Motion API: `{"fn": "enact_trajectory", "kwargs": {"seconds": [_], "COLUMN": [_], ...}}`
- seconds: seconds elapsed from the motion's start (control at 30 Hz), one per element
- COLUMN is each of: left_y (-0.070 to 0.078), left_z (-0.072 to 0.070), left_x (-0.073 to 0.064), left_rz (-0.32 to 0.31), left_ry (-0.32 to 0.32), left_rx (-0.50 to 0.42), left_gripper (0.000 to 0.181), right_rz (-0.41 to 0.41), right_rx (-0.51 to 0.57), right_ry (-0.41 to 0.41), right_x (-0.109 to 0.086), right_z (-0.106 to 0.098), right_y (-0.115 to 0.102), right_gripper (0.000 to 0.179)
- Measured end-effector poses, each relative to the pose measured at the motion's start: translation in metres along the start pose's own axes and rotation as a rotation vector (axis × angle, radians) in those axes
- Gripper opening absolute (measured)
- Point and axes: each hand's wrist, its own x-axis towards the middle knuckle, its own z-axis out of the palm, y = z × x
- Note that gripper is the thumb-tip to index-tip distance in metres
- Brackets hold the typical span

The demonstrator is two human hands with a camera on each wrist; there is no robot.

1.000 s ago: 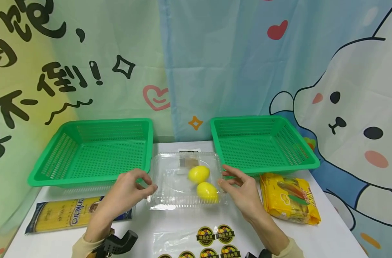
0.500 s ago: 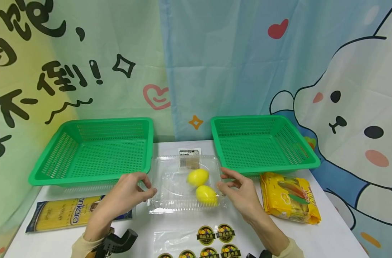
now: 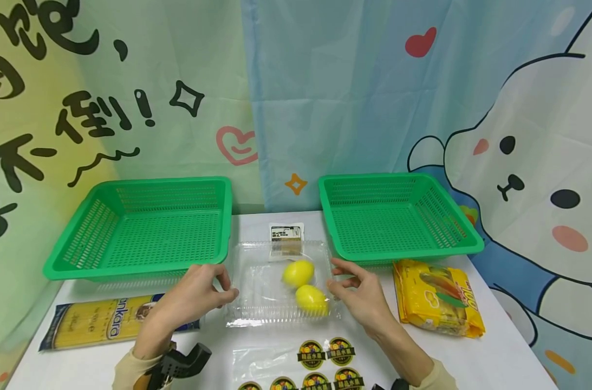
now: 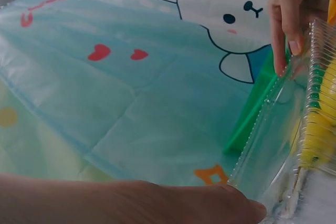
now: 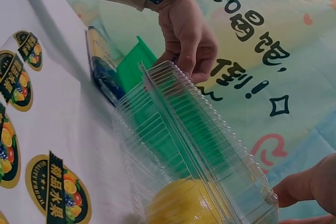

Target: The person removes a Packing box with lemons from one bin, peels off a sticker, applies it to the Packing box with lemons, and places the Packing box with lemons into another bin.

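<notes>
In the head view a clear plastic clamshell box (image 3: 257, 287) with its lid down lies between my hands. Inside are two lemons, one farther back (image 3: 298, 273) and one nearer me (image 3: 312, 299). My left hand (image 3: 193, 295) pinches the box's left edge. At the opposite edge, my right hand (image 3: 361, 298) holds the box with thumb and fingers. The right wrist view gives the ribbed side of the box (image 5: 178, 108) and my left hand (image 5: 186, 38) at its far corner. Only the thumb (image 4: 173, 203) of my left hand shows in the left wrist view, against the rim.
Green baskets stand at back left (image 3: 154, 233) and back right (image 3: 388, 227). A spaghetti pack (image 3: 96, 322) lies left, a yellow packet (image 3: 437, 300) right. A sheet of round fruit stickers (image 3: 311, 355) is in front. A printed label card (image 3: 286, 232) sits behind the box.
The box, with the lemons in it, has shifted slightly toward me, and both hands have moved with it. More of the label card behind it is uncovered.
</notes>
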Motion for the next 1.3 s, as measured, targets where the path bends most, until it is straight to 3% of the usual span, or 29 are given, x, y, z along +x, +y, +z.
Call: {"fn": "enact_trajectory", "kwargs": {"seconds": [0.5,1.3], "left_y": [-0.0042,-0.0085], "left_z": [0.0025,0.0049], "left_x": [0.0007,0.0017], "left_rz": [0.007,0.054], "left_ry": [-0.091,-0.103], "left_rx": [0.020,0.019], "left_gripper": [0.018,0.021], "right_rz": [0.012,0.031], "right_rx": [0.007,-0.093], "right_ry": [-0.022,-0.016], "right_x": [-0.0013,-0.0038], "right_z": [0.0053,0.0066], "right_y": [0.0096,0.0069], "right_gripper": [0.054,0.053]}}
